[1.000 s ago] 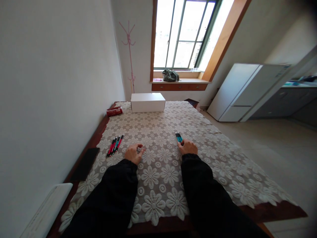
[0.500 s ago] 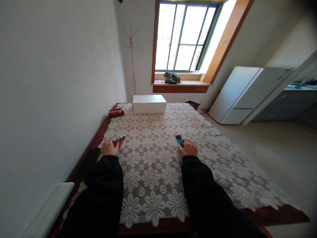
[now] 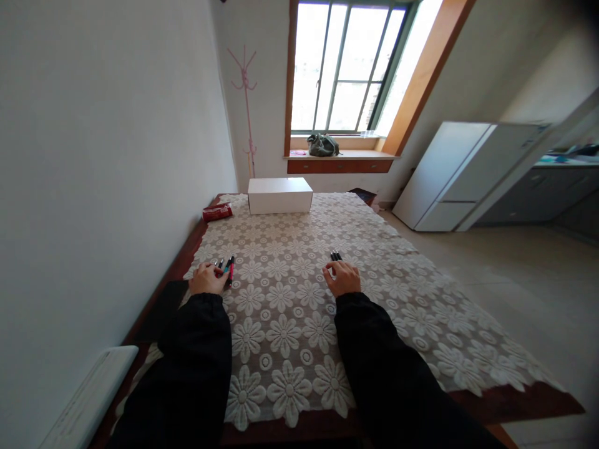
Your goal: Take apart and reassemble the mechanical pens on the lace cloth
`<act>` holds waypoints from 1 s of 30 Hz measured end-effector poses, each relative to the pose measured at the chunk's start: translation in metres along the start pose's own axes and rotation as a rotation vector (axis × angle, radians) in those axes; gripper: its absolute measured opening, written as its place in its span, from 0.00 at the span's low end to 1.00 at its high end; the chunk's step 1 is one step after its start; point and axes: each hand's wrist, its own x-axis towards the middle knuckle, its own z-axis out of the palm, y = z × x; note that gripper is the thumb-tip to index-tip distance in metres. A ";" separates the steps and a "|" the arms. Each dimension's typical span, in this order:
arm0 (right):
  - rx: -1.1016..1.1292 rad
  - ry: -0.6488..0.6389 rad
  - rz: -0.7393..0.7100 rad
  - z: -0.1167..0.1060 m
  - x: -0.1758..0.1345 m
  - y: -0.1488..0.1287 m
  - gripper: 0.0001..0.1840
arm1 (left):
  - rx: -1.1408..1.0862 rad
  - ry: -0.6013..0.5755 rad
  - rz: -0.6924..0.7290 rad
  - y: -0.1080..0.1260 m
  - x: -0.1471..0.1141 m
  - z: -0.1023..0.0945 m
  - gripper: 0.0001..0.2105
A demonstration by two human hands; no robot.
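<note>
Several pens lie on the lace tablecloth (image 3: 286,333) in two groups. My left hand (image 3: 206,278) rests at the left group, its thumb and fingers closed round a teal pen (image 3: 227,265). Beside it, on the right, lies a red pen (image 3: 231,275) with a black end; other pen tips show beyond my fingers. At the right group, my right hand (image 3: 344,278) is just in front of the black-ended pens (image 3: 336,255) and hides their lower parts. Its fingers are bent, with a small gap between thumb and forefinger and no pen visible there.
A white box (image 3: 279,196) stands at the far end of the table, with a red packet (image 3: 217,212) to its left. A dark flat mat (image 3: 163,310) lies by the left wall. A white device (image 3: 91,396) is at the lower left. A refrigerator (image 3: 452,174) stands beyond the table's right side.
My right hand has shifted left, now covering the teal parts of the right-hand pens. By my left hand, the red pen has turned straighter and lies apart from my fingers.
</note>
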 end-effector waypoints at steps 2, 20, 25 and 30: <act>0.014 -0.010 -0.028 0.002 -0.001 -0.002 0.11 | -0.041 0.038 0.002 0.000 0.000 0.002 0.12; 0.355 -0.173 -0.200 -0.006 -0.005 -0.037 0.16 | -0.720 -0.083 0.165 0.056 -0.025 -0.006 0.17; 0.576 -0.420 -0.231 -0.008 -0.016 -0.066 0.14 | -0.958 -0.450 0.165 0.089 -0.062 0.008 0.21; 0.819 -0.536 -0.120 0.001 -0.033 -0.092 0.10 | -1.079 -0.714 0.138 0.101 -0.085 0.019 0.23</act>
